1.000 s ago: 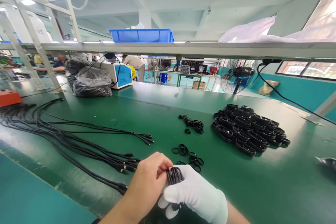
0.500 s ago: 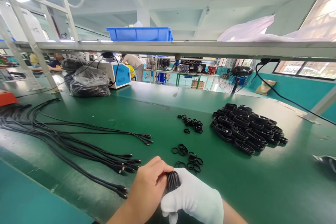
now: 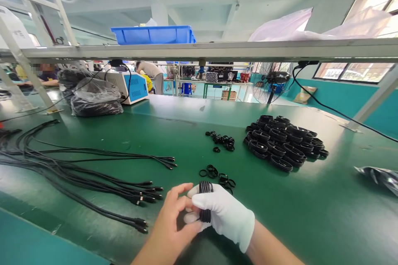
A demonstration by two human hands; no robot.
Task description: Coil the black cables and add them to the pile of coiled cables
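Observation:
A black cable wound into a tight coil (image 3: 205, 188) stands upright in my right hand (image 3: 225, 211), which wears a white glove. The gloved thumb and fingers close round its windings. My left hand (image 3: 175, 217) is bare and just to the left of the coil. Its fingers and thumb are spread in a loose curve, the thumb tip close to the coil's lower end; whether it touches is unclear. Small black rings (image 3: 222, 177) lie on the green table just beyond my hands. Straight black cables (image 3: 124, 182) with metal-tipped plugs stretch along the table to the left.
A heap of coiled black cables (image 3: 280, 140) sits at the right. More small rings (image 3: 222, 140) lie farther back. A plastic bag (image 3: 96, 95) and a blue-and-white machine (image 3: 135, 87) stand at the back left. Overhead runs a shelf (image 3: 217, 50) with a blue bin (image 3: 152, 35).
My left hand has loosened from the coil, its fingers now spread apart. The right hand has turned and risen slightly with the coil, showing more of it. The camera view has shifted right.

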